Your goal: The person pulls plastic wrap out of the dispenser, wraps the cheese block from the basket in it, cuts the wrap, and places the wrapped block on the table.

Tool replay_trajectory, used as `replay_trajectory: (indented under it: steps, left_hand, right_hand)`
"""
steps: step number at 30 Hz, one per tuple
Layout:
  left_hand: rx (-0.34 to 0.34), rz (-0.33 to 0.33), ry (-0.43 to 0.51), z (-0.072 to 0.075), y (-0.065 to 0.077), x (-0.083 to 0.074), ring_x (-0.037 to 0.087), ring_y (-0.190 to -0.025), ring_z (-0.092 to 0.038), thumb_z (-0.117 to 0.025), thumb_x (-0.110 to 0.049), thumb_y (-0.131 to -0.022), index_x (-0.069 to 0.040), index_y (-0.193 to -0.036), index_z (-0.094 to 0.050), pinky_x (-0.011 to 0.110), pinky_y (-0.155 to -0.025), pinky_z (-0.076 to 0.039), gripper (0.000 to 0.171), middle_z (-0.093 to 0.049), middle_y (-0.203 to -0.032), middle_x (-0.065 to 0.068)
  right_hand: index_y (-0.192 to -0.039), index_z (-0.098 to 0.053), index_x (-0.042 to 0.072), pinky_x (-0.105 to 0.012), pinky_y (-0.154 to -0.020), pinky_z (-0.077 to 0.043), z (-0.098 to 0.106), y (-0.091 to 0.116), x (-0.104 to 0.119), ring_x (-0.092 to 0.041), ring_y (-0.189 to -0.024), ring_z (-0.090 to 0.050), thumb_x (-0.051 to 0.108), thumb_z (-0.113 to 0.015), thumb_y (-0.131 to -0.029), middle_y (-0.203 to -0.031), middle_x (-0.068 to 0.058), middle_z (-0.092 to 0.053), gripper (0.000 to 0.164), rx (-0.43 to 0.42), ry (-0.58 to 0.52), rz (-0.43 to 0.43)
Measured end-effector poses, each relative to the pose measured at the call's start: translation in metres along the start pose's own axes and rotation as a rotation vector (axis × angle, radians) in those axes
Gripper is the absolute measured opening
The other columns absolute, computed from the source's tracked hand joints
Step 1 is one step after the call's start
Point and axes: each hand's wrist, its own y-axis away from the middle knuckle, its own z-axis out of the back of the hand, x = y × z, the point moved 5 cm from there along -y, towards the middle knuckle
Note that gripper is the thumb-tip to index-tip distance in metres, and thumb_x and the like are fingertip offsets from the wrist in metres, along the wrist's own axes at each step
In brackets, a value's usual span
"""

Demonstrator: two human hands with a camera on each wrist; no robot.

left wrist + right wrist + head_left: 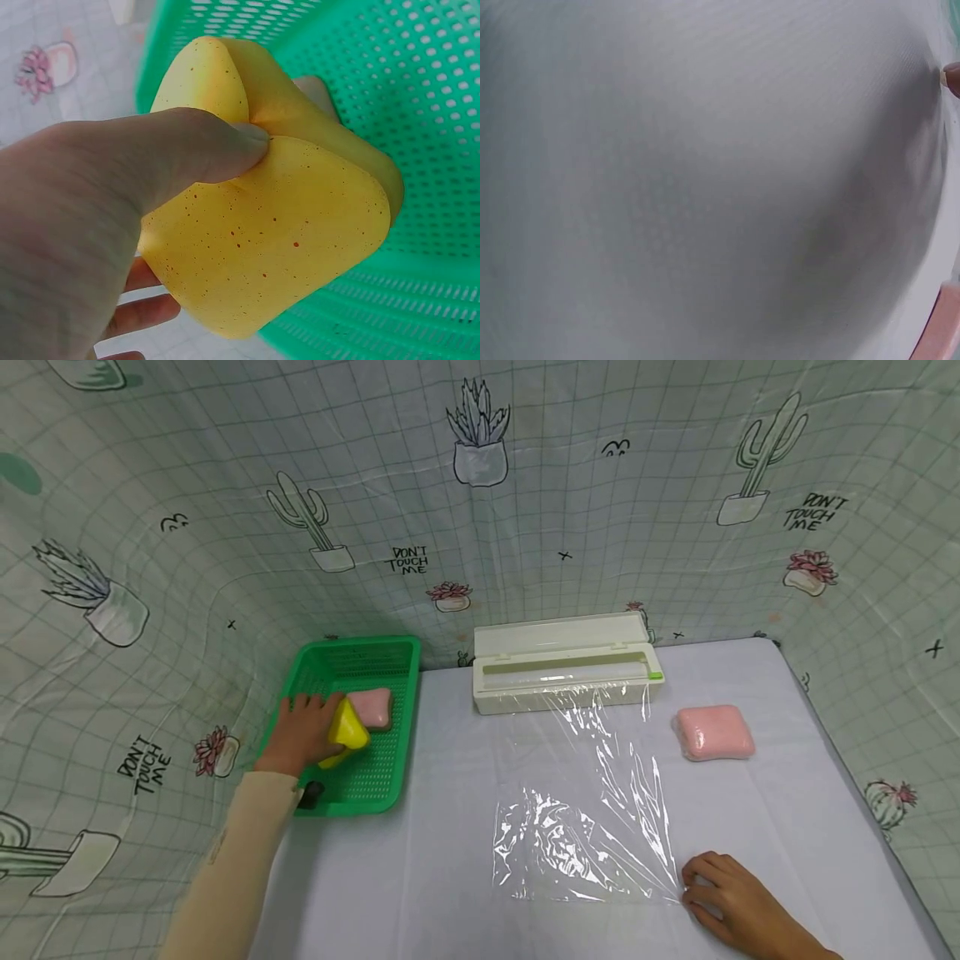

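Note:
My left hand [303, 735] grips a yellow sponge [348, 727] inside the green basket [390, 789]. In the left wrist view, the thumb [202, 146] presses deep into the speckled sponge [277, 225] and bends it. Beside it in the basket lies a pink block [372, 707], partly covered by the sponge. Over on the right, my right hand [738, 902] has curled fingers at the near right corner of a sheet of plastic wrap [577, 827], seemingly pinching it. Only one fingertip [952, 79] shows in the right wrist view.
The sheet runs out of a white wrap dispenser [566, 697] with its lid raised, at the back. A glossy pink block [715, 732] sits to its right on the white table [450, 860]. Patterned cloth [562, 510] surrounds the back and sides.

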Motion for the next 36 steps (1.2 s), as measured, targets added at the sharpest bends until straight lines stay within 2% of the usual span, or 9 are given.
replay_trajectory:
  steps: [7,14,20,27,31,36]
  left_hand:
    - [-0.055,-0.015,-0.003,0.011,0.003,-0.013,0.052,-0.117,-0.054,-0.091,-0.027,-0.083,0.003,-0.146,-0.051,0.068,-0.102,-0.038,0.08,-0.062,-0.125,0.033]
    - [-0.152,-0.055,-0.006,0.023,0.006,-0.027,0.051,-0.112,-0.056,-0.092,-0.025,-0.081,0.003,-0.141,-0.054,0.066,-0.1,-0.04,0.076,-0.065,-0.118,0.031]
    - [-0.235,-0.108,0.015,0.034,0.008,-0.046,0.05,-0.109,-0.057,-0.092,-0.019,-0.079,0.001,-0.138,-0.055,0.065,-0.1,-0.042,0.073,-0.065,-0.114,0.03]
    - [-0.316,-0.173,-0.017,0.043,0.005,-0.076,0.049,-0.11,-0.058,-0.096,-0.024,-0.076,0.001,-0.137,-0.058,0.063,-0.101,-0.043,0.076,-0.066,-0.114,0.028]
    - [-0.327,-0.201,-0.028,0.044,0.001,-0.097,0.046,-0.111,-0.058,-0.097,-0.029,-0.075,0.0,-0.138,-0.058,0.062,-0.102,-0.044,0.079,-0.066,-0.115,0.025]
    - [-0.323,-0.244,0.0,0.038,-0.004,-0.128,0.043,-0.112,-0.058,-0.097,-0.034,-0.074,-0.004,-0.139,-0.058,0.061,-0.103,-0.043,0.082,-0.066,-0.115,0.021]
  right_hand:
    - [-0.073,-0.07,0.025,-0.025,-0.091,-0.041,0.0,0.002,0.0,-0.015,-0.091,-0.056,0.043,-0.04,-0.114,-0.097,0.009,-0.062,0.055,-0.002,-0.007,-0.003]
    - [-0.073,-0.071,0.025,-0.025,-0.089,-0.041,0.0,0.003,0.0,-0.014,-0.091,-0.056,0.044,-0.04,-0.114,-0.096,0.009,-0.062,0.055,-0.004,-0.008,-0.002]
    - [-0.073,-0.071,0.025,-0.027,-0.087,-0.042,0.0,0.003,0.0,-0.014,-0.09,-0.056,0.044,-0.039,-0.114,-0.097,0.009,-0.062,0.055,0.0,-0.006,-0.002]
    - [-0.073,-0.072,0.024,-0.026,-0.086,-0.043,0.0,0.003,0.001,-0.014,-0.089,-0.056,0.044,-0.038,-0.113,-0.097,0.009,-0.062,0.056,0.011,-0.002,-0.016]
    - [-0.073,-0.072,0.024,-0.026,-0.085,-0.043,0.0,0.003,0.001,-0.014,-0.089,-0.056,0.043,-0.039,-0.113,-0.097,0.009,-0.062,0.055,0.008,-0.001,-0.01]
    - [-0.074,-0.072,0.025,-0.026,-0.084,-0.043,0.0,0.002,0.002,-0.013,-0.089,-0.056,0.045,-0.038,-0.113,-0.097,0.01,-0.062,0.056,0.02,0.008,-0.018]
